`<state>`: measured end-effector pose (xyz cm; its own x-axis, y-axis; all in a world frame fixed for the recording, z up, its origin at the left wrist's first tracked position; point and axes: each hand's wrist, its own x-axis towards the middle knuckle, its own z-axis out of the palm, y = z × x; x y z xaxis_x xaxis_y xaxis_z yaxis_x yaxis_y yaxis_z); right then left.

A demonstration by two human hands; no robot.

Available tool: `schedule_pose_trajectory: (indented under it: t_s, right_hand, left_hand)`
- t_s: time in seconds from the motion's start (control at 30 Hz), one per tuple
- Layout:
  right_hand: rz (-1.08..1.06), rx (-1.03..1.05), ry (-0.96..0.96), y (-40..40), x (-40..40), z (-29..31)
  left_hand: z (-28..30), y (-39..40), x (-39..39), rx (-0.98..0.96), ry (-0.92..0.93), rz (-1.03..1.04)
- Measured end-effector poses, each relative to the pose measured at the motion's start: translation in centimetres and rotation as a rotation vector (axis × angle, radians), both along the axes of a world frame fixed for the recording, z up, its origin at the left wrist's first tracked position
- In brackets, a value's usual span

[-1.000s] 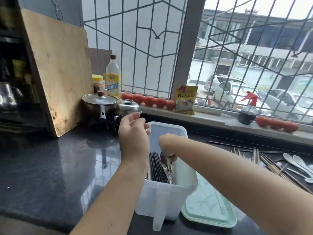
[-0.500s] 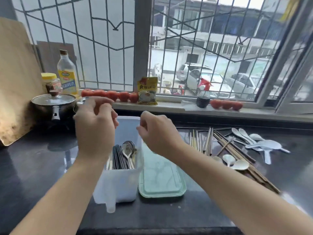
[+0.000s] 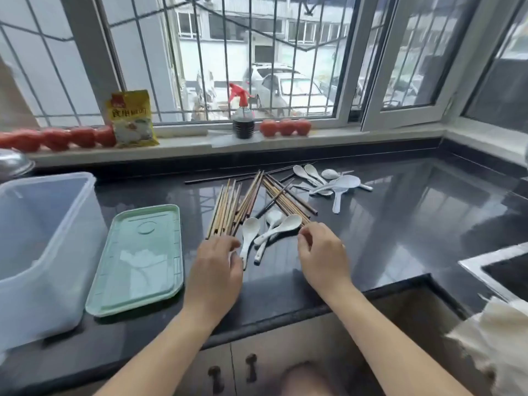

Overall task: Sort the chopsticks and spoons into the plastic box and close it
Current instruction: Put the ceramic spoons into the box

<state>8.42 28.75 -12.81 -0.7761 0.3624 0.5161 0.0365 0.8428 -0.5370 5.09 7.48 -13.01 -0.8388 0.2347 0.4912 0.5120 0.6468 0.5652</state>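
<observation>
A clear plastic box [image 3: 48,241] stands at the left edge of the dark counter, its green lid [image 3: 140,258] lying flat beside it. A pile of wooden chopsticks [image 3: 243,200] fans out in the middle. Three white spoons [image 3: 268,228] lie at the pile's near end, and more white spoons [image 3: 328,181] sit further back. My left hand [image 3: 217,270] rests over the near ends of the chopsticks, fingers loosely curled, with nothing gripped. My right hand [image 3: 323,252] hovers at the right side of the pile, fingertips close to the chopstick ends, also holding nothing.
Tomatoes [image 3: 285,127], a yellow packet [image 3: 131,118] and a red-topped spray bottle [image 3: 242,118] line the windowsill. A sink [image 3: 503,270] with a white cloth [image 3: 491,338] beside it is at the right. A pot lid [image 3: 13,164] shows at far left.
The view swung right from the box to the utensil pile. Both hands left the box and came down at the near ends of the chopsticks and spoons.
</observation>
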Motion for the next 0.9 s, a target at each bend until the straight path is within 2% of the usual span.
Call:
schedule_pose_trajectory:
  t_s: [0.1, 0.17, 0.3, 0.37, 0.53, 0.63, 0.77, 0.9]
  right_hand:
    - [-0.082, -0.039, 0.01, 3.7, -0.8, -0.6]
    - [-0.131, -0.1, -0.012, 6.5, -2.0, -1.0]
    - [-0.365, -0.287, -0.158, 11.6, -5.7, -1.0]
    - [-0.409, -0.303, -0.208, 12.4, -7.7, -0.4]
    - [-0.397, -0.117, -0.301, 11.9, -10.6, -0.2]
    - [-0.378, -0.005, -0.248, 11.8, -10.7, -1.2]
    - [-0.339, 0.08, -0.218, 11.6, -10.6, -1.5]
    - [-0.202, 0.137, 0.043, 10.8, -9.8, -1.0]
  left_hand:
    - [-0.9, 1.4, -3.0, -0.174, 0.165, 0.039]
    - [-1.0, 2.0, -4.0, -0.202, 0.134, 0.055]
    - [-1.4, 2.4, -4.8, -0.211, 0.103, 0.074]
    - [-1.5, 2.4, -4.9, -0.213, 0.086, 0.086]
    - [-1.8, 2.4, -5.2, -0.12, 0.054, 0.127]
    - [-1.6, 2.2, -5.2, -0.077, 0.058, 0.153]
    - [-1.8, 2.3, -4.6, -0.299, 0.072, 0.102]
    - [-1.9, 2.5, -4.7, -0.406, 0.037, 0.086]
